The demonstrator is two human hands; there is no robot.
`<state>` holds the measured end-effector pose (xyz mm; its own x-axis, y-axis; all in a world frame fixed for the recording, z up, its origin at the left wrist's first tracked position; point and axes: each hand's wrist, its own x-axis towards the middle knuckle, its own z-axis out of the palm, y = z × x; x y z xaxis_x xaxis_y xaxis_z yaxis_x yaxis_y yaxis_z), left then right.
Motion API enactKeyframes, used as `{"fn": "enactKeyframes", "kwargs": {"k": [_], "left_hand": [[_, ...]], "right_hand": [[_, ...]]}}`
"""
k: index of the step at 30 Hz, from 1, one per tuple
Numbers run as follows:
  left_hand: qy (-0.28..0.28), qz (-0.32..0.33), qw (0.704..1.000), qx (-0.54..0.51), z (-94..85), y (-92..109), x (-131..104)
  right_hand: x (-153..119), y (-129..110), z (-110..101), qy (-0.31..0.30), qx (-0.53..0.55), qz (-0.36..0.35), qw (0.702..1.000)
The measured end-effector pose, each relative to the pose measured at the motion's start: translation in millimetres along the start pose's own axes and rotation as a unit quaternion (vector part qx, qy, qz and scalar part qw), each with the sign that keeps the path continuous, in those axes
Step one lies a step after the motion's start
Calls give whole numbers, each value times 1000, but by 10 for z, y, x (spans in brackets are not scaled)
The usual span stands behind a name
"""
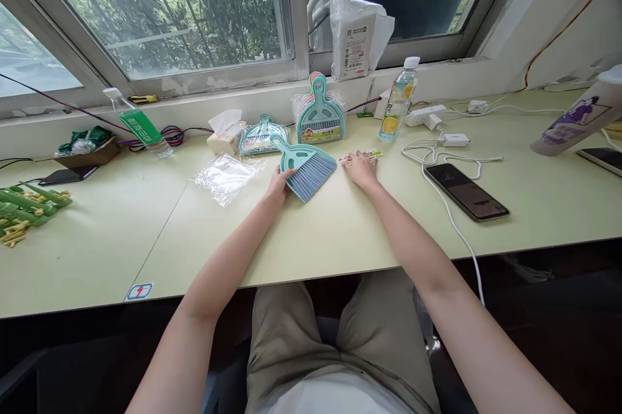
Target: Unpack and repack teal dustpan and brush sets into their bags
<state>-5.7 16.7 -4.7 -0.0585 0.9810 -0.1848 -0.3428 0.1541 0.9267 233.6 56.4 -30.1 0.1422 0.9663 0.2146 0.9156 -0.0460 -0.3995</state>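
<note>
My left hand (278, 184) is closed on the lower left edge of a teal dustpan and brush set (308, 171) with grey bristles, tilted over the table. To its right, my right hand (360, 171) rests on a small colourful printed card (374, 154) lying on the table; its fingertips cover part of the card. Behind the set stands a group of similar dustpan sets (321, 116) in clear wrap. Another wrapped set (262, 137) lies beside them. A crumpled clear plastic bag (226, 177) is left of my left hand.
On the pale table (301, 245), a bottle with lemon pictures (398, 100), white cables and a phone (466, 192) are at the right. A tissue pack (226, 131) and green-labelled bottle (140, 126) stand at the left. Green and yellow pieces (29, 210) lie far left.
</note>
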Motion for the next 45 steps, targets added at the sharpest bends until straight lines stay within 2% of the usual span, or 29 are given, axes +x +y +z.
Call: {"fn": "enactKeyframes", "kwargs": {"k": [3, 5, 13, 16, 20, 22, 24, 27, 29, 32, 40, 43, 45], "left_hand": [[5, 1, 1000, 1, -2, -5, 22], [6, 0, 1000, 1, -2, -5, 31], [2, 8, 1000, -1, 3, 6, 33], [5, 8, 1000, 1, 3, 3, 42], [10, 12, 1000, -4, -4, -10, 67], [11, 9, 1000, -9, -10, -21, 82], [5, 14, 1000, -21, -15, -32, 95], [-16, 40, 998, -50, -20, -45, 105], [-27, 56, 996, -69, -22, -48, 105], [-32, 73, 994, -76, -20, -45, 98], [-21, 70, 996, -50, -10, -23, 76], [-11, 72, 997, -41, -3, 1, 54], [-14, 83, 996, -39, 10, 19, 31]], "right_hand": [[26, 14, -24, -8, 18, -37, 999], [43, 25, -35, -8, 43, -38, 998], [73, 64, -11, 43, 178, -42, 982], [118, 27, -25, 98, 290, -27, 952], [73, -182, -134, 168, 429, -42, 887], [-47, -361, -193, 176, 439, -61, 879], [-214, -558, -214, 142, 403, -95, 899], [-452, -801, -144, 2, 304, -212, 929], [-545, -885, -60, -95, 228, -288, 925], [-570, -898, 27, -171, 179, -309, 918], [-491, -812, -3, -174, 211, -314, 909], [-483, -826, 16, -135, 242, -295, 915], [-464, -838, 29, -79, 282, -252, 923]]}}
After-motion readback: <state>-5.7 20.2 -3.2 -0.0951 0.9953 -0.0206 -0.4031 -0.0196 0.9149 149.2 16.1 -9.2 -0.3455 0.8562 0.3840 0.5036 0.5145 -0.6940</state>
